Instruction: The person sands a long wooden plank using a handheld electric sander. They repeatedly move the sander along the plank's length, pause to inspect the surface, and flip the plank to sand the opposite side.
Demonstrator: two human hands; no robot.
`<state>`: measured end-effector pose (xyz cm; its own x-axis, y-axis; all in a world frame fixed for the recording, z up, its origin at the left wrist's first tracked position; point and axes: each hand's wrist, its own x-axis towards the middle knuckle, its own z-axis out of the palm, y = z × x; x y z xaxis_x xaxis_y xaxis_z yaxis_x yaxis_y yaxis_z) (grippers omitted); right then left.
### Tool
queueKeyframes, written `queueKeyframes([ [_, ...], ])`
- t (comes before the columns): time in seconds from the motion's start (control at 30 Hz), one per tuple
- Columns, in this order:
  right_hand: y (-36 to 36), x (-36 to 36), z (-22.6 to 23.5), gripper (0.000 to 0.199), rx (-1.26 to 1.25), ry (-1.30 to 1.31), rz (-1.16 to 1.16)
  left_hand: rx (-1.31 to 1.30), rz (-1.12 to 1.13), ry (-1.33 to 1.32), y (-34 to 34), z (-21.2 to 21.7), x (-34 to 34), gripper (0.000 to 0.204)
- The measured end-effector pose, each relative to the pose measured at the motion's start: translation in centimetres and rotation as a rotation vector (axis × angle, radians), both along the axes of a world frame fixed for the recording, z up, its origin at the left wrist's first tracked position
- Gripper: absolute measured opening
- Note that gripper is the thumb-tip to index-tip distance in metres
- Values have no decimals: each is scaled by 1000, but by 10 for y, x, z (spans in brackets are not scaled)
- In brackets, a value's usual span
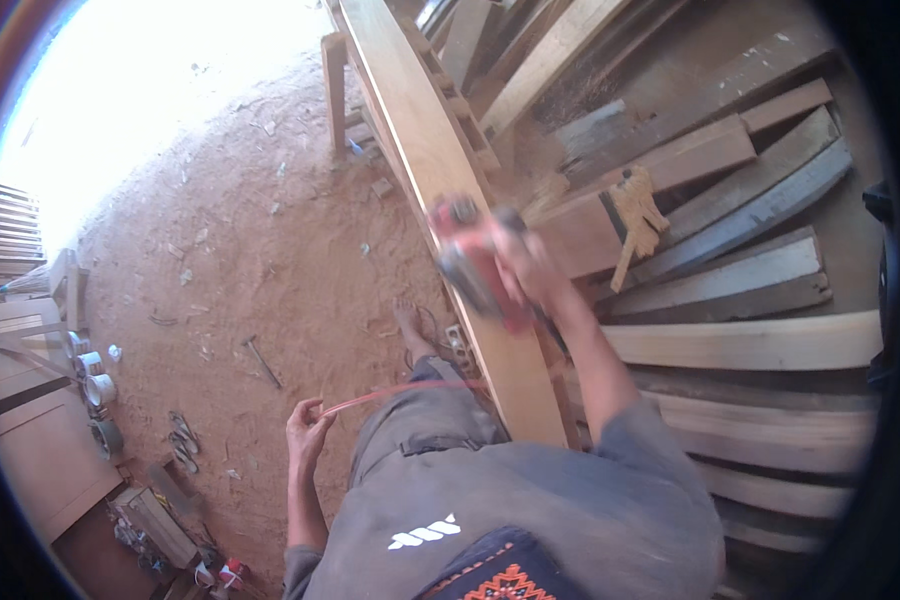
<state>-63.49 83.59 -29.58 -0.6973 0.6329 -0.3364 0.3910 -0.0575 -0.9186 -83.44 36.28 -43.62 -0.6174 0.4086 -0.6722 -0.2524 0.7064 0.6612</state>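
Observation:
A long pale wooden board [522, 385] runs from beside my body toward the far top of the view. On its upper face rests a red and dark electric planer [482, 272], blurred by motion. My right hand [532, 268] is closed around the planer's handle, with the forearm reaching in from the right. Out to the left, over the dirt floor, my left hand [308, 428] pinches a thin red cord [400, 388]. That cord stretches across my lap toward the board. Where it joins the planer cannot be made out.
Stacked planks and beams [750, 345] fill the right side, with a rough wood offcut [634, 215] on top. A wooden trestle leg [334, 95] stands by the board's far part. A hammer [262, 362] lies on the dirt floor; white buckets [95, 375] and panels [52, 460] are at left.

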Motion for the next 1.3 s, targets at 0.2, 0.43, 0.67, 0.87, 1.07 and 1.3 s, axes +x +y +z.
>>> queueKeyframes([
  [0.2, -237, 232, 60, 47, -94, -301, -233, 104, -458, -145, 23, -10, 39, 54],
  [0.43, -206, 178, 38, 59, -156, -276, -353, 131, -281, -108, 32, 5, 81, 48],
  [0.67, 27, -65, 6, 64, -60, -180, -159, 106, 282, 95, -15, 15, 58, 35],
  [0.87, 52, -90, 14, 50, -145, -54, -266, 234, 268, 59, -41, 24, 89, 30],
  [1.07, -107, 139, 25, 55, -92, -180, -156, 36, -104, -69, -58, -9, 99, 42],
  [1.3, -367, 395, 81, 54, -178, -329, -477, 215, -798, -42, 2, 0, 136, 52],
])
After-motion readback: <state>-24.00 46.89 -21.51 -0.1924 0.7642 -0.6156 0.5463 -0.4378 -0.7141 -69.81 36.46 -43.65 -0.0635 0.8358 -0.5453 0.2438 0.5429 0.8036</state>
